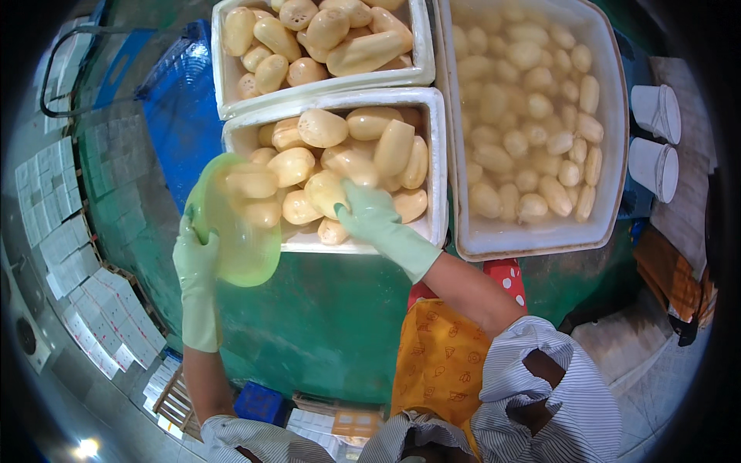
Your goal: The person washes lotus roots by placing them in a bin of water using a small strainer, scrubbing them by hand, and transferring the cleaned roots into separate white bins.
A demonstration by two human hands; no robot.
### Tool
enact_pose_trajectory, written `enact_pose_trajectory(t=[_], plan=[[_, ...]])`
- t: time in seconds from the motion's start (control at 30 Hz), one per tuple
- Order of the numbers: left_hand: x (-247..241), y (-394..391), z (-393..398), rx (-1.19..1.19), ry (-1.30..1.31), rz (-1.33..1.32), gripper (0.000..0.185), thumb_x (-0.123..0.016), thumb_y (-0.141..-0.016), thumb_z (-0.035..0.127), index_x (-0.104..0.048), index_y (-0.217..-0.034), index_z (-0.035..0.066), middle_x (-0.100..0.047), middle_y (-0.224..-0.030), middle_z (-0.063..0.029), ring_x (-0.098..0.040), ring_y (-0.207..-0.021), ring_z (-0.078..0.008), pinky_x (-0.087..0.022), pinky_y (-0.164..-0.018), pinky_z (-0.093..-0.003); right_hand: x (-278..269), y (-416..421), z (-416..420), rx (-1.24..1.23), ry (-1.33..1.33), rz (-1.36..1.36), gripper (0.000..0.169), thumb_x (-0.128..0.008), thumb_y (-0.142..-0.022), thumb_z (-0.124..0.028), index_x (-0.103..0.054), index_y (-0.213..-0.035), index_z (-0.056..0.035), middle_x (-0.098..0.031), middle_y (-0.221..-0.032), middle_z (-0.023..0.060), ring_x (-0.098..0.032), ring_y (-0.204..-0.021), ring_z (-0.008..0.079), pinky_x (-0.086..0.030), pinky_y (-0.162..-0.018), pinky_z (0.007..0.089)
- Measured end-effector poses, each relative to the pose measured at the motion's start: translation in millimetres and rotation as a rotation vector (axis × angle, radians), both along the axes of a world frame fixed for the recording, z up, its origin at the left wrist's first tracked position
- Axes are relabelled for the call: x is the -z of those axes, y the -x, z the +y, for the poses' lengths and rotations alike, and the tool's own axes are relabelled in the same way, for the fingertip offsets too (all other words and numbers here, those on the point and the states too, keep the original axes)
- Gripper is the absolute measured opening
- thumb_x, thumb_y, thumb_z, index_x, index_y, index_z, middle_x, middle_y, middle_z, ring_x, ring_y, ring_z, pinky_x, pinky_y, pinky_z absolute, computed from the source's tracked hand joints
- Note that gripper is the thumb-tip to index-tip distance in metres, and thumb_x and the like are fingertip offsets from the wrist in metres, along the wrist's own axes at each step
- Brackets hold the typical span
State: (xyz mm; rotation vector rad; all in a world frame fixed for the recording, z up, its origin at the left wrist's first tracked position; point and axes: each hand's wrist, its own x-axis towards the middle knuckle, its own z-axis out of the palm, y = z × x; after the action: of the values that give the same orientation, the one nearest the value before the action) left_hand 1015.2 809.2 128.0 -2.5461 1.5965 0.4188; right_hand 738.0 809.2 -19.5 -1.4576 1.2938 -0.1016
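Observation:
My left hand (200, 249), in a pale green rubber glove, grips the rim of a translucent green plastic basin (249, 254). The basin is tilted over the left side of a white foam box (437, 226), with lotus root pieces at its mouth. My right hand (367, 211), in a matching glove, is on a peeled lotus root piece (326, 191) in that box; its fingers are partly hidden. Other pale pieces lie heaped around it. A second foam box (324, 87) behind holds more lotus root (365, 53).
At the right, a large white tub (532, 246) holds many lotus root pieces in cloudy water. Two white buckets (654, 171) stand beyond it. A blue plastic surface (176, 121) lies left of the boxes. Stacked white boxes (116, 312) line the far left.

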Motion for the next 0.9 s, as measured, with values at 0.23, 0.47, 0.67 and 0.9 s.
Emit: enact_pose_trajectory(t=[0.23,0.47,0.67,0.9], plan=[[-4.2,-39.1,0.2,0.186,-0.082,-0.349,0.056,-0.060,-0.078,0.017,-0.047,-0.132,0.015,-0.065,-0.086,-0.0200,-0.064,-0.074,-0.0376,-0.050,-0.067,-0.0449,32.0,-23.5,28.8,-0.281,0.421,-0.022,0.054,-0.057,-0.080,-0.022,-0.047,-0.131,-0.0078,-0.035,-0.142,0.0206,-0.042,-0.123,0.0363,-0.044,-0.095,0.0409],[-2.9,-31.5,11.0,0.177,-0.131,-0.359,0.049,-0.056,-0.080,0.016,-0.051,-0.129,0.011,-0.065,-0.085,-0.0179,-0.063,-0.077,-0.0344,-0.050,-0.067,-0.0433,48.0,0.3,35.4,-0.194,0.413,-0.195,0.050,-0.052,-0.083,-0.019,-0.047,-0.132,-0.0101,-0.039,-0.141,0.0147,-0.047,-0.120,0.0339,-0.044,-0.094,0.0419],[-27.7,-59.4,29.9,0.162,-0.132,-0.376,0.043,-0.057,-0.079,0.016,-0.057,-0.123,0.015,-0.066,-0.096,-0.0179,-0.063,-0.086,-0.0342,-0.050,-0.075,-0.0413,38.5,13.1,32.4,-0.175,0.179,-0.133,0.045,-0.051,-0.085,-0.021,-0.048,-0.128,-0.0094,-0.052,-0.121,0.0177,-0.059,-0.098,0.0364,-0.048,-0.085,0.0441],[-44.8,-29.6,20.9,0.083,-0.088,-0.200,0.049,-0.053,-0.077,0.007,-0.057,-0.125,0.012,-0.067,-0.095,-0.0175,-0.066,-0.086,-0.0281,-0.050,-0.076,-0.0350,37.1,30.9,38.8,-0.096,0.120,-0.142,0.026,-0.052,-0.084,-0.026,-0.055,-0.104,-0.0103,-0.062,-0.098,0.0163,-0.062,-0.084,0.0353,-0.049,-0.077,0.0461]])
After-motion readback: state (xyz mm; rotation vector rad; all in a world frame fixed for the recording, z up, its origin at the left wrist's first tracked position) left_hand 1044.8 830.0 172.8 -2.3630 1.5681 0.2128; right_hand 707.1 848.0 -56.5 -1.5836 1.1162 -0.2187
